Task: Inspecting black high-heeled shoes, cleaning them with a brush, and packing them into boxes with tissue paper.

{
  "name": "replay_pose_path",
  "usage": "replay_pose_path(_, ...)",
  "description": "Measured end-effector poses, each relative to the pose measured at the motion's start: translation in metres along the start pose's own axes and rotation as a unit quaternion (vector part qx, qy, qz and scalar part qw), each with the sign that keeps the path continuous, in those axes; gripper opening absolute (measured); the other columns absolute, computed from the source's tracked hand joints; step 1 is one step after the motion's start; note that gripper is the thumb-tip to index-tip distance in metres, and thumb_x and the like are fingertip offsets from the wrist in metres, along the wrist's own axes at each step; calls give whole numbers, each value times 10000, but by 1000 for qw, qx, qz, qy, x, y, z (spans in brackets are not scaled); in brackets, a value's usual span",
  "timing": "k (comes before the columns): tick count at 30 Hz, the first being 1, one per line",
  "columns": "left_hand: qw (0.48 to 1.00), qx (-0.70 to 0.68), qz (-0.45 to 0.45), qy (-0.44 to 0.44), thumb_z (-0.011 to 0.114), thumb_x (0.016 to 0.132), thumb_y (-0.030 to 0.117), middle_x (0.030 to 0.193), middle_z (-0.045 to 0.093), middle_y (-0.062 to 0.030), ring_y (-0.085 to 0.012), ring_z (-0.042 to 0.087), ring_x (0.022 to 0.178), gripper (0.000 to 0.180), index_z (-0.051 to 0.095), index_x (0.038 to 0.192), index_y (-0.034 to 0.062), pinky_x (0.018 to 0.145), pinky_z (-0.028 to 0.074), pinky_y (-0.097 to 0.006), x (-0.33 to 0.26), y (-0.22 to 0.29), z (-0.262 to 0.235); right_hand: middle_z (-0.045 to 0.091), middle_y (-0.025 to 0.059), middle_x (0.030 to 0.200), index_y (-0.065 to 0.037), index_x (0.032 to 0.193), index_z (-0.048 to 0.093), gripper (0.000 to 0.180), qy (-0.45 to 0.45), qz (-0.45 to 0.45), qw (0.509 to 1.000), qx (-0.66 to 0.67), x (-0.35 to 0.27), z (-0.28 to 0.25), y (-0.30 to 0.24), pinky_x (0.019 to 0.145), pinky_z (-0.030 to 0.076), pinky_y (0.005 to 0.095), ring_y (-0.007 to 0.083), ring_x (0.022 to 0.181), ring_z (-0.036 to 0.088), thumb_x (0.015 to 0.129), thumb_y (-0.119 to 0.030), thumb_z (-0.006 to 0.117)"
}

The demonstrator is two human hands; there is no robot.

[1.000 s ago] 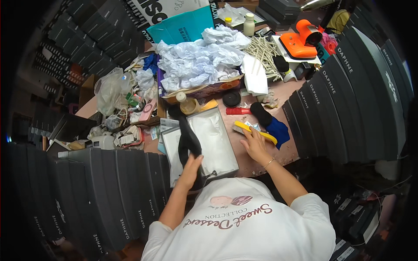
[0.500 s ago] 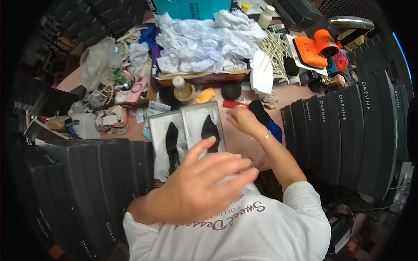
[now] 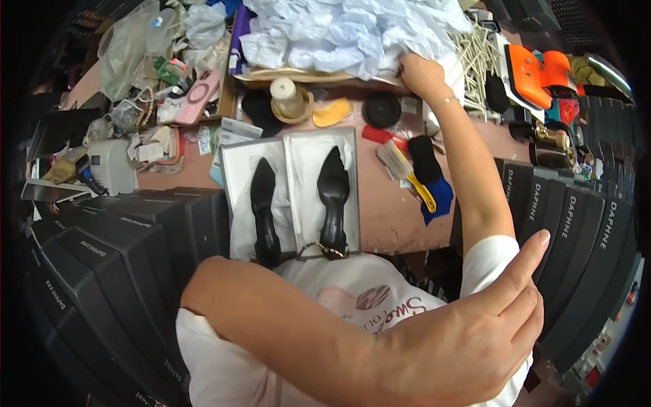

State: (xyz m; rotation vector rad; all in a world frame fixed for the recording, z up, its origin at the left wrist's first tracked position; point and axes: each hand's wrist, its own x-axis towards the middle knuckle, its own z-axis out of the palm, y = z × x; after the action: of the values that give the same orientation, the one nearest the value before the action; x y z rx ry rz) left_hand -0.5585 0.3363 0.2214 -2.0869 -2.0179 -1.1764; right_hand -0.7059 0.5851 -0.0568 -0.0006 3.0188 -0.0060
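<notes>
My left arm crosses low in front of my shirt. At its end my left hand (image 3: 485,325) is open, empty, with fingers stretched toward the boxes on the right. My right hand (image 3: 426,76) reaches far forward, fingers curled into the front right edge of crumpled white tissue paper (image 3: 325,37); its fingertips are partly hidden. Before me a shoe box (image 3: 357,176) holds two black pointed shoes, the left shoe (image 3: 264,203) and the right shoe (image 3: 333,180), on white paper. A brush with a yellow handle (image 3: 422,193) lies to their right.
Stacks of dark boxes rise at left (image 3: 102,251) and right (image 3: 576,224). A red-handled item (image 3: 380,134), black cloth (image 3: 424,159) and blue cloth (image 3: 437,200) surround the brush. Behind the shoes stand a white-capped jar (image 3: 288,98) and a round black lid (image 3: 381,110). An orange device (image 3: 529,74) sits far right.
My right hand has moved from beside the red-handled item forward to the tissue paper. The yellow-handled brush now shows on the table. My left hand has swung right, uncovering the shoes.
</notes>
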Motion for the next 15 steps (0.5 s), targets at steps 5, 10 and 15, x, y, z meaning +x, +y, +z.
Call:
replay_pose_path(5, 935, -203, -277, 95, 718, 762, 235, 1187, 547, -153, -267, 552, 1071, 559, 517, 1227, -2, 977, 410, -438, -46, -81, 68, 586, 191, 913, -4, 880, 568, 160, 189, -60, 958, 206, -69, -53, 4, 740, 476, 413, 366, 898, 569, 777, -118, 612)
replay_pose_path(10, 497, -638, -535, 246, 575, 859, 552, 1442, 321, -182, -269, 370, 1305, 884, 182, 1463, 40, 1063, 310, -414, -110, -168, 171, 572, 42, 749, 8, 879, 567, 114, 26, 93, 816, 570, -132, -37, -33, 625, 445, 252, 75, 689, 503, 823, -89, 584)
replay_pose_path(15, 513, -691, -469, 198, 561, 942, 272, 1174, 575, -83, -161, 575, 1063, 458, 450, 1321, 39, 858, 504, -337, -127, -170, 176, 520, 17, 753, -20, 882, 532, 212, 42, 63, 795, 602, -160, -24, -73, 576, 413, 251, 94, 645, 475, 798, -98, 711)
